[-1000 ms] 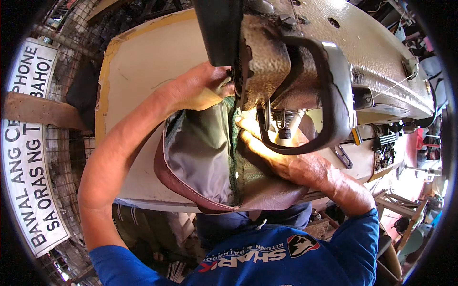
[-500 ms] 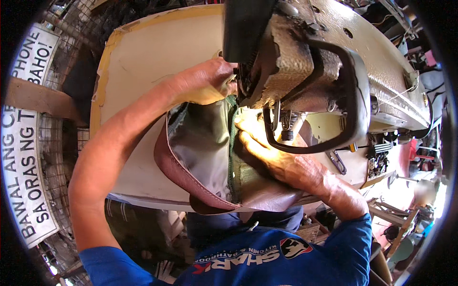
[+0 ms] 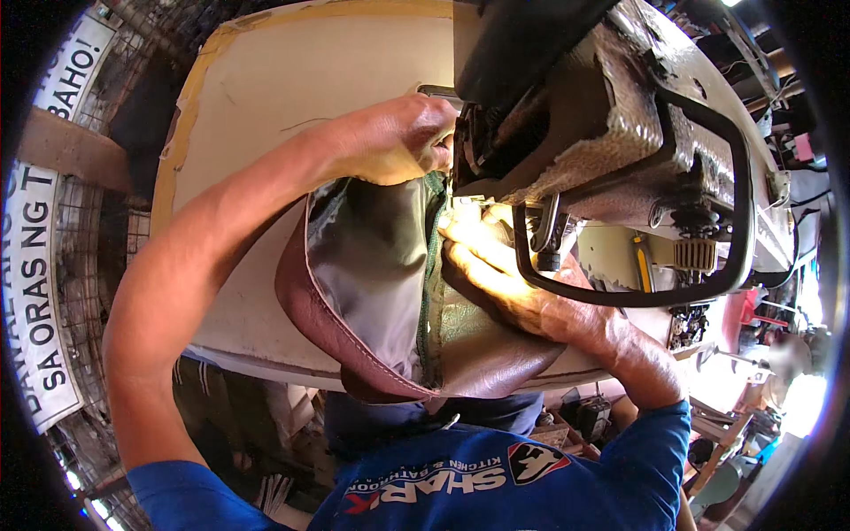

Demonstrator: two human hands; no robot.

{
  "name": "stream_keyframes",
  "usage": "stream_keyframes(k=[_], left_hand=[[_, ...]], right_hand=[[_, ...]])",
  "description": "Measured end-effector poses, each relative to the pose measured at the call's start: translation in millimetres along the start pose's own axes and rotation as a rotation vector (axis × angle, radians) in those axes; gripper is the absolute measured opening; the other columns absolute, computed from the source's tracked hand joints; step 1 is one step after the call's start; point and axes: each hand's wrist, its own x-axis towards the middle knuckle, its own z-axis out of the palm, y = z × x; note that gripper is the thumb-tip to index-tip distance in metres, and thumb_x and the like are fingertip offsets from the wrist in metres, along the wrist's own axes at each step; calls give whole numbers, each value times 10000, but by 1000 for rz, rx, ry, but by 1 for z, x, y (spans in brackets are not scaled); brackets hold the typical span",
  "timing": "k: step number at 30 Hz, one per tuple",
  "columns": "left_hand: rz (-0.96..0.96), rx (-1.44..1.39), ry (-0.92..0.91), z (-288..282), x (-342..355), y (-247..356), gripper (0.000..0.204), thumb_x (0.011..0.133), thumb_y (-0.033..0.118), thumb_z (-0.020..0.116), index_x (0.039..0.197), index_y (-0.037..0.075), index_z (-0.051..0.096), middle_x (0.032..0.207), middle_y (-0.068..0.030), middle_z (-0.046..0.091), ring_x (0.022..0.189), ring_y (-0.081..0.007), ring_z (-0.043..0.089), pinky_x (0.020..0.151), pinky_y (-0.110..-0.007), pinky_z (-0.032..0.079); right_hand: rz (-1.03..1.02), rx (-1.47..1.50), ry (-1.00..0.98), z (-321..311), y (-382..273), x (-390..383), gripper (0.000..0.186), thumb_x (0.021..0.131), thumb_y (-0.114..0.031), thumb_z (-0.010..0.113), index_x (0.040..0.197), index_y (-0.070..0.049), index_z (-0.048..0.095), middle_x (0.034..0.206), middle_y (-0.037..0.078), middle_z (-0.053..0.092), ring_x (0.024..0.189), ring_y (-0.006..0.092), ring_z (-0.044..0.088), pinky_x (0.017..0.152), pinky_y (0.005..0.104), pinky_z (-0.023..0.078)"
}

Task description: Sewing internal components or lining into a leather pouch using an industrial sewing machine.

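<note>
A maroon leather bag piece (image 3: 310,314) with shiny grey lining (image 3: 372,257) lies opened out under the head of a sewing machine (image 3: 611,133). A dark green edging strip (image 3: 430,296) runs along its seam up to the lit stitching area. My left hand (image 3: 412,133) curls closed at the strip's far end, beside the machine head; its fingertips are hidden there. My right hand (image 3: 505,279) lies with fingers stretched out on the leather right of the strip, its fingertips close to the machine's foot, under the lamp light.
A black loop-shaped frame (image 3: 746,212) hangs in front of the machine, above my right wrist. The pale table (image 3: 257,97) has yellowed tape along its edge. A yellow-and-black tool (image 3: 643,263) lies to the right. Wire mesh with white signs (image 3: 75,80) stands at the left.
The view has shifted, so the machine and the black frame sit farther right in the picture. Both hands keep nearly the same places on the bag piece.
</note>
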Motion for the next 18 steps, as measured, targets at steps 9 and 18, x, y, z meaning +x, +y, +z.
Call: stream_keyframes(k=[9, 18], left_hand=[[73, 260, -19, -7, 4, 3, 210, 913, 194, 698, 958, -10, 679, 900, -202, 707, 867, -348, 697, 786, -439, 536], [104, 49, -2, -1, 4, -4, 165, 891, 166, 664, 937, 8, 679, 873, -189, 708, 832, -329, 697, 762, -448, 539]], right_hand=[[12, 30, 39, 0, -14, 36, 405, 877, -107, 640, 1280, -96, 596, 1311, 139, 611, 1201, 328, 592, 993, 470, 478], [46, 18, 58, -2, -22, 64, 340, 867, -108, 641, 1205, -98, 612, 1224, 141, 618, 1114, 338, 598, 927, 464, 490]])
